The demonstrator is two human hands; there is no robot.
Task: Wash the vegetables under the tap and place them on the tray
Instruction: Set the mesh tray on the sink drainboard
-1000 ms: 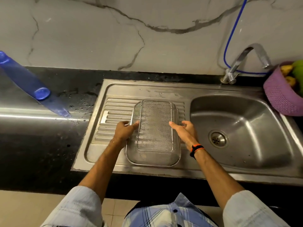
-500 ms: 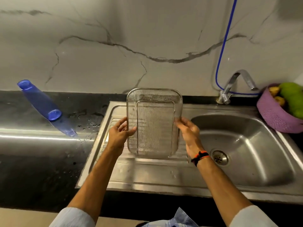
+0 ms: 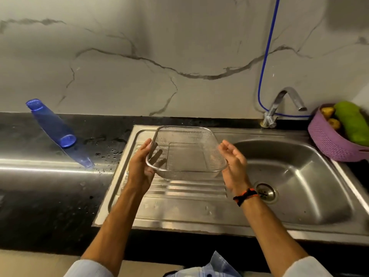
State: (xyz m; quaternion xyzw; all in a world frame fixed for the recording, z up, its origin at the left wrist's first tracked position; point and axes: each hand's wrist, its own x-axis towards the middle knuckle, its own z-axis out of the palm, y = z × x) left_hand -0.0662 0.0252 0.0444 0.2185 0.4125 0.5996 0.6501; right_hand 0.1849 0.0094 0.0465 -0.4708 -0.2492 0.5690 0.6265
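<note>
Dim, warm indoor light from overhead, slightly yellowish. Bright streak of glare along the black countertop (image 3: 40, 164) at left, softer highlights inside the steel sink basin (image 3: 295, 176) and on the drainboard ridges (image 3: 179, 188). Soft shadow up the marble wall (image 3: 139, 56) at centre, dark patch in the top right corner. Strong wide-angle bending: counter edge bowed, blue bottle (image 3: 52, 124) leaning and stretched near the left edge. Overall softness and compression smear; mesh tray (image 3: 185, 152) fine weave mostly blurred, sleeves at bottom out of focus.
</note>
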